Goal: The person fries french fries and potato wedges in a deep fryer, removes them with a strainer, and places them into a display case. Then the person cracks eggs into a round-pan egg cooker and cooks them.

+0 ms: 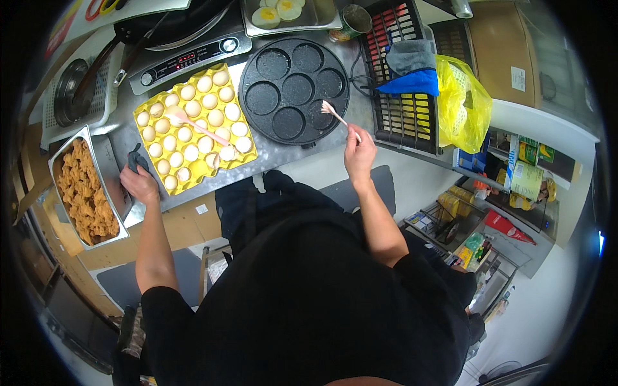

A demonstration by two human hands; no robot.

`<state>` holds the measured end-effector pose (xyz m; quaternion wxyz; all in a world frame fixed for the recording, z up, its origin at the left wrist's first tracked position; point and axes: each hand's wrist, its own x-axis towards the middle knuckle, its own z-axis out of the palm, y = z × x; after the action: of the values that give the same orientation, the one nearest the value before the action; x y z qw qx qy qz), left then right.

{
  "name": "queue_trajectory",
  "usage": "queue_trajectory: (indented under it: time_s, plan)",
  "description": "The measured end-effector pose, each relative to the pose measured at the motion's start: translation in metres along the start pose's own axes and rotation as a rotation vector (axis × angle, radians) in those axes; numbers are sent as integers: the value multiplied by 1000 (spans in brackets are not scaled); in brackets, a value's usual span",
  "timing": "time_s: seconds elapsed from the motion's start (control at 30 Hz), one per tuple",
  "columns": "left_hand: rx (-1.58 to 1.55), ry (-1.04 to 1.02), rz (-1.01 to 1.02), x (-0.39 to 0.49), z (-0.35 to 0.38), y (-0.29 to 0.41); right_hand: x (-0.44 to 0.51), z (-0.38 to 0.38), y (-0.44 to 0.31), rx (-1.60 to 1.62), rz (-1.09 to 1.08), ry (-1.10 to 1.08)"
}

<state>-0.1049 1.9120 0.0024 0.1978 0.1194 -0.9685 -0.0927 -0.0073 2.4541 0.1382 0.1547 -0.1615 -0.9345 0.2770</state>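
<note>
My right hand grips the handle of a pink brush, whose bristles touch the lower right hollow of a round black egg pan. The pan has several round hollows with no egg in them. Beside the steel counter's left part, my left hand holds a dark grey cloth. A yellow egg tray full of eggs and a few broken shells lies between my hands, with a pink spatula resting across it. Left of my left hand stands a steel container of fried chicken pieces.
Behind the egg tray is an induction cooker with a black wok. A steel tray of fried eggs and an open can stand behind the pan. A black plastic basket with cloths bounds the right side.
</note>
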Motion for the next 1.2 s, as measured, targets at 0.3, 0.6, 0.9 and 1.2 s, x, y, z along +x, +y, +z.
queue_trajectory:
  time_s: [0.3,0.6,0.9,1.2]
  plan:
    - [10,-17,5,-2,3,-4,-6,6,-52,148,-202,-314]
    - [-12,-38,-28,-4,2,-5,2,11,-42,73,-74,-209]
    - [62,-269,-130,27,-42,31,129,-31,-8,-13,-173,214]
    - [-212,-534,274,-22,-103,145,204,-1,-50,-153,-160,42]
